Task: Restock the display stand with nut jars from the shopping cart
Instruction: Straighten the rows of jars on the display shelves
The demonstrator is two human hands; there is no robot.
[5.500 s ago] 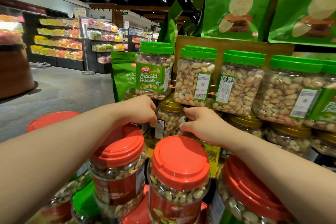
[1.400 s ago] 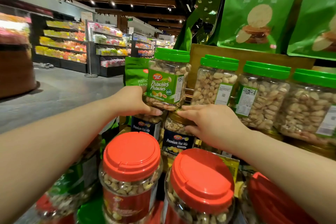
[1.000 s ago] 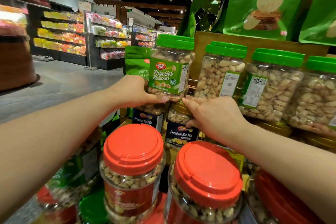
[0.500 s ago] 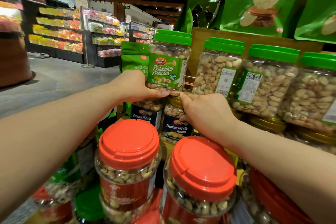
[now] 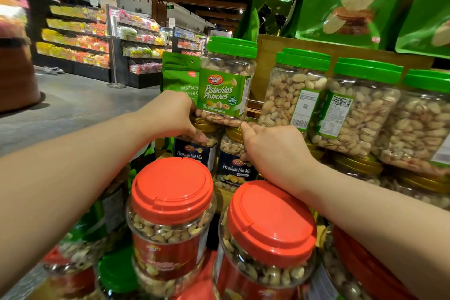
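Your view sits a little lower and closer than half a second ago, so the display stand (image 5: 280, 56) fills more of the right side. Its wooden back board rises behind a row of green-lidded pistachio jars (image 5: 360, 109), which lean on gold-lidded jars beneath, with big green snack bags (image 5: 345, 0) hanging above. The jars on the stand have not shifted between the frames.

Nearest you, two red-lidded nut jars (image 5: 270, 221) stand side by side among other jars low in the frame, just as they did a moment ago; your right forearm crosses just above the right one's lid.

The leftmost pistachio jar (image 5: 225, 85), with its label facing you, stands upright on top of two gold-lidded Premium Nut Mix jars (image 5: 192, 151), in the same place as before. Both arms reach straight out to it.

Your left hand (image 5: 170, 114) has slid down slightly: its fingers curl round the left Premium Nut Mix jar just under its gold lid, the thumb pressed on the clear wall, while the back of the hand lies against the pistachio jar's lower left corner.

Your right hand (image 5: 270, 146) grips the right Premium Nut Mix jar (image 5: 235, 165) near its top, fingers wrapped out of sight behind it, and its raised thumb tip touches the pistachio jar's bottom right edge.
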